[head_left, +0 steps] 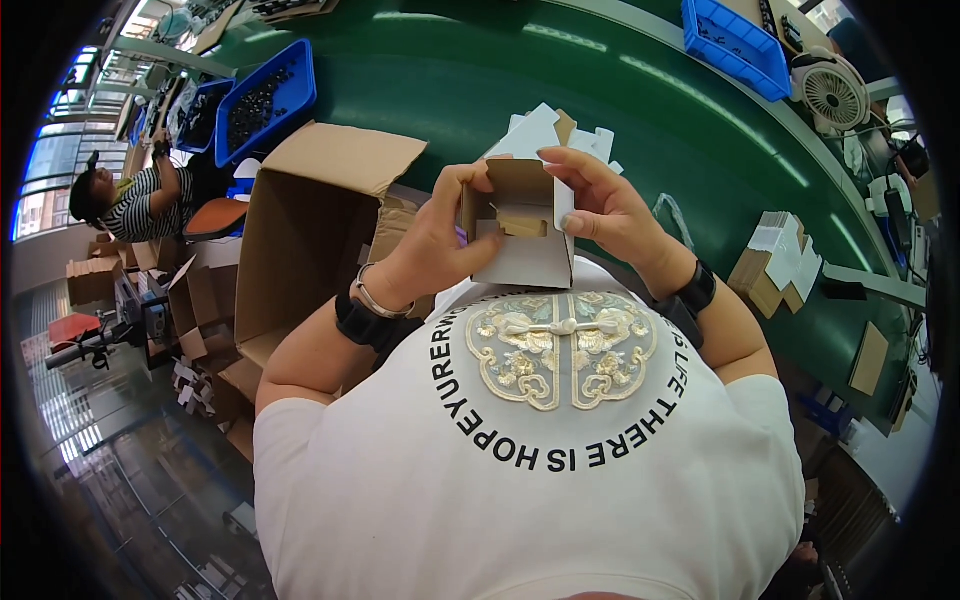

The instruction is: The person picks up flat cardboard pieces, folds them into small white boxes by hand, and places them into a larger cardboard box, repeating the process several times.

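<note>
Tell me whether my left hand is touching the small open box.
Touching. The head view shows the left hand gripping the small open box by its left side, skin against cardboard with no gap.

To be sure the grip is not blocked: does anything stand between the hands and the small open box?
Nothing visible does: the left hand holds the small open box, and the right hand touches its right side.

Garment: white T-shirt [530, 530], short sleeves [760, 405]. Chest panel [515, 372]: grey, cream and gold floral embroidery [520, 367], central knotted fastener [564, 327]. Black lettering [554, 461] curves around the panel. Left wrist [392, 284]: silver bangle [368, 294], black wristband [354, 324]. Right wrist [672, 270]: black wristband [699, 287]
</note>
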`<state>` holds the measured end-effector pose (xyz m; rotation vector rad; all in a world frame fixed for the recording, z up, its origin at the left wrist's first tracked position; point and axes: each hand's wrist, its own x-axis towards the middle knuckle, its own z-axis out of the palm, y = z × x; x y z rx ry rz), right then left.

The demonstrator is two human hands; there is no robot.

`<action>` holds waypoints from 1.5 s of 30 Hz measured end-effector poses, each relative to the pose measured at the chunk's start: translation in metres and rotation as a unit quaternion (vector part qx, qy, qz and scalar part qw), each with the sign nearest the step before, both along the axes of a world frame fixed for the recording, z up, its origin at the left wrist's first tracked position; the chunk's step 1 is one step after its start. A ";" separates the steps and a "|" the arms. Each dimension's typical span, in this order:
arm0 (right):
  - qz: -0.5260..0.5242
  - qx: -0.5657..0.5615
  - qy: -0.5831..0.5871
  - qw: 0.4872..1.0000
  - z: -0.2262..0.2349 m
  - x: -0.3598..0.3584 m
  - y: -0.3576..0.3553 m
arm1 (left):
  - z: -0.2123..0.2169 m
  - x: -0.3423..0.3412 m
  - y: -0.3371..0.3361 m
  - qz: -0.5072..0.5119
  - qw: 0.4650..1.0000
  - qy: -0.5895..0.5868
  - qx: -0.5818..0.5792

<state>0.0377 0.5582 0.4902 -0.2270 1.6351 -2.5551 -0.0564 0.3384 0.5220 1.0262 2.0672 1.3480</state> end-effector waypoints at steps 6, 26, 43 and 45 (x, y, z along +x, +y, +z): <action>0.037 -0.008 -0.077 0.996 -0.003 -0.002 -0.002 | -0.006 -0.032 -0.008 -0.155 0.930 -0.269 0.195; 0.042 0.111 -0.013 0.993 0.003 -0.009 -0.004 | -0.025 0.002 -0.002 -0.123 0.962 -0.159 0.186; 0.075 0.449 -0.019 0.890 0.053 -0.027 -0.008 | -0.031 -0.009 -0.036 0.093 0.949 -0.267 0.140; 0.036 0.424 0.031 0.904 0.055 -0.008 -0.003 | -0.051 -0.006 -0.069 0.018 0.968 -0.250 0.029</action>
